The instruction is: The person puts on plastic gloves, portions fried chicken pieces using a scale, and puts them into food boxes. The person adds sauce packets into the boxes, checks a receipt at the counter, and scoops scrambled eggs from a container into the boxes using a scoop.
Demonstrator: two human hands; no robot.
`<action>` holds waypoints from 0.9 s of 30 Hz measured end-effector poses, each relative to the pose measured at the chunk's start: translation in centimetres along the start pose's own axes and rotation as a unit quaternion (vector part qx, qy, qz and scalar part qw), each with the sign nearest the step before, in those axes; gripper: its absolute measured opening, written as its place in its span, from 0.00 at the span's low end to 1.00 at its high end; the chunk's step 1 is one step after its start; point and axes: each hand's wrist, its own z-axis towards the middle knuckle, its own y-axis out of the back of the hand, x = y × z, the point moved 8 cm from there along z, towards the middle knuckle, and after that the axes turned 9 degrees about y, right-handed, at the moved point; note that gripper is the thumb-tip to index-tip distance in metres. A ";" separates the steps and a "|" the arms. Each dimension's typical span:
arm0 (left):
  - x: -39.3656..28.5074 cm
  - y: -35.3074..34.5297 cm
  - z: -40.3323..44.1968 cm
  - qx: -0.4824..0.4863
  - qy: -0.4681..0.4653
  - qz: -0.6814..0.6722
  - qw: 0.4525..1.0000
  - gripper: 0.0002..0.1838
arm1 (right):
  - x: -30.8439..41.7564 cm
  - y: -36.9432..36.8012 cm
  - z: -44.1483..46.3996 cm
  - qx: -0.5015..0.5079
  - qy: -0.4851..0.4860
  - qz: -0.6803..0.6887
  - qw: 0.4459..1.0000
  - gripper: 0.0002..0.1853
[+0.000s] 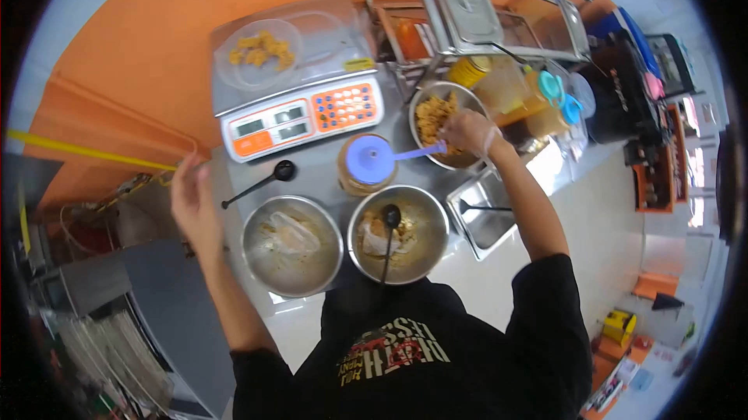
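My right hand (469, 133) reaches over a steel bowl (415, 100) of golden-brown fried pieces (433, 116), fingers curled down among them. Whatever lies between its fingertips is hidden. Clear plastic shows at that wrist. Out to the left of the counter, my left hand (193, 200) is raised and somewhat blurred, its fingers stretched out and holding nothing. On the scale (304, 120), a clear round plate (224, 69) carries several fried pieces (265, 50). A jar with a purple pump lid (369, 160) stands between the scale and the near bowls, its spout pointing toward the fried pieces.
Two steel bowls (253, 268) (436, 252) stand close to my body, with crumpled clear plastic inside; a black ladle (391, 217) rests in the right one. Another black ladle (284, 171) lies on the counter. A steel tray (481, 245), squeeze bottles (538, 93) and a metal rack (467, 3) are rightward.
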 end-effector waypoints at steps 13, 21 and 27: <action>1.4 -3.1 6.2 -0.003 0.076 -0.031 0.997 0.18 | 2.9 7.9 -2.6 -0.045 -0.093 0.035 0.994 0.13; 5.4 2.8 1.2 -0.032 0.135 -0.066 0.988 0.16 | 3.2 6.6 -0.6 -0.047 -0.140 0.024 0.989 0.13; 7.0 7.5 -1.2 -0.074 0.131 -0.036 0.988 0.16 | 2.1 4.7 0.5 -0.078 -0.032 0.014 0.996 0.16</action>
